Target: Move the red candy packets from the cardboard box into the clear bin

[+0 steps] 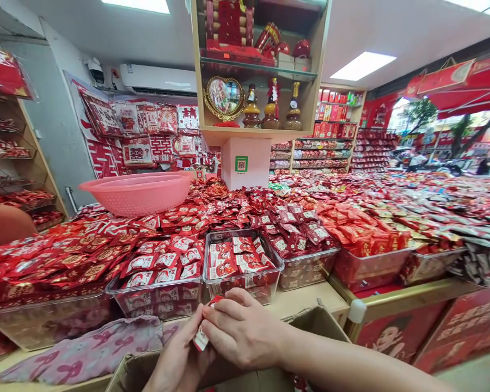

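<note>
The grip takes both hands: the left hand (183,348) cups from below and the right hand (243,332) folds over the top, fingers of both closed on a small red-and-white packet (201,338). Much of it is covered, so I cannot tell whether a second one lies beneath. It sits between the palms, over the near side of an open cardboard box (133,370), just in front of the bench (300,299).

To handle it well, I would let the left hand bear the weight and press lightly with the right fingers, since the wrapper looks thin and slick and would probably crease or slip under a hard squeeze. Leaving its end exposed, as here, seems wise for turning it. Wrists are best kept clear of the middle tub (265,288), whose rim stands just beyond the knuckles.

By count: two hands, at least one held packet, one box. Along the bench front I make out at least seven clear tubs, the middle one included; their packets are too many and too overlapped to number. There is one pink basket (136,198), one patterned cloth (93,354), one heart-shaped mirror (224,98) and three gourd-shaped bottles (271,109) on the shelf.
</note>
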### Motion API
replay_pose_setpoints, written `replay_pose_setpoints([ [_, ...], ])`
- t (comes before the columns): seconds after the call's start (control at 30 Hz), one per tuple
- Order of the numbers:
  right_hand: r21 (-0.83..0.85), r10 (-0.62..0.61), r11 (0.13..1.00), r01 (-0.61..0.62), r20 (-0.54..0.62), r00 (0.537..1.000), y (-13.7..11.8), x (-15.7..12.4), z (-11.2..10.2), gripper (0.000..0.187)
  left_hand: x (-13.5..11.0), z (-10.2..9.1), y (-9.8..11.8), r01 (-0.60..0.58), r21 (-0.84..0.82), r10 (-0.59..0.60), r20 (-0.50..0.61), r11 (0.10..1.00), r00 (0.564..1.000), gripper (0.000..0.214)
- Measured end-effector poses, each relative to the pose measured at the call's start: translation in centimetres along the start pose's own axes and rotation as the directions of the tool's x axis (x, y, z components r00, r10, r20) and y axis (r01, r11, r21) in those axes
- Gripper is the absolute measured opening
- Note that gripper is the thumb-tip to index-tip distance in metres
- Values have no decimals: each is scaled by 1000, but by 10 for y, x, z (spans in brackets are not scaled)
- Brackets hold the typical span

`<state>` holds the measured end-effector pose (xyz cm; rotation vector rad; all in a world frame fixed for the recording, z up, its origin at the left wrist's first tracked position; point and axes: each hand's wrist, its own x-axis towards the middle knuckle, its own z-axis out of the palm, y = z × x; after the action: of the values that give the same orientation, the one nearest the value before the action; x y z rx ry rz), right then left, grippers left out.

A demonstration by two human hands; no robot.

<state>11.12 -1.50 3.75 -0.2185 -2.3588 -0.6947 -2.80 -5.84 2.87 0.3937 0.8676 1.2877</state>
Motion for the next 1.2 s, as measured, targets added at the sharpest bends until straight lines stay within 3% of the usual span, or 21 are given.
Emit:
replay_pose_setpoints([
  [0.17,70,-11,997,13,-25,1000,0,-15,1,23,1,-9,-3,-78,25,74,124,997,989,22],
  [0.27,197,168,969,-150,-78,983,2,-28,10,23,0,-8,-1,-132,68,118,179,989,977,22],
  [0.4,431,423,837,-338,-118,898,3,-40,19,27,0,1,1,-175,201,138,185,964,973,26],
  [0.47,617,573,653,-440,-22,819,1,-40,21,30,2,3,0,-206,277,155,193,939,969,32],
  [0.53,794,692,306,-524,192,696,-2,-38,21,33,5,3,-2,-234,381,151,235,895,960,41],
  [0.6,850,693,-74,-522,420,586,-5,-35,21,33,8,0,-5,-260,499,132,277,826,952,48],
  [0.63,841,676,-212,-498,494,546,-5,-34,22,30,9,-1,-7,-268,549,122,287,792,950,50],
  [0.7,816,660,-352,-458,563,498,-6,-34,23,29,10,-4,-10,-271,611,113,286,744,952,55],
  [0.8,790,661,-417,-450,603,447,-4,-37,24,28,9,-4,-12,-249,639,100,260,728,960,62],
  [1.0,739,651,-462,-491,658,379,-2,-37,23,32,4,1,-6,-235,686,111,220,689,969,57],
  [1.1,727,639,-478,-494,673,372,-4,-37,22,33,3,0,-3,-230,705,108,214,670,971,58],
  [1.2,744,659,-422,-518,644,388,-5,-37,23,31,3,-4,1,-200,723,74,203,662,976,56],
])
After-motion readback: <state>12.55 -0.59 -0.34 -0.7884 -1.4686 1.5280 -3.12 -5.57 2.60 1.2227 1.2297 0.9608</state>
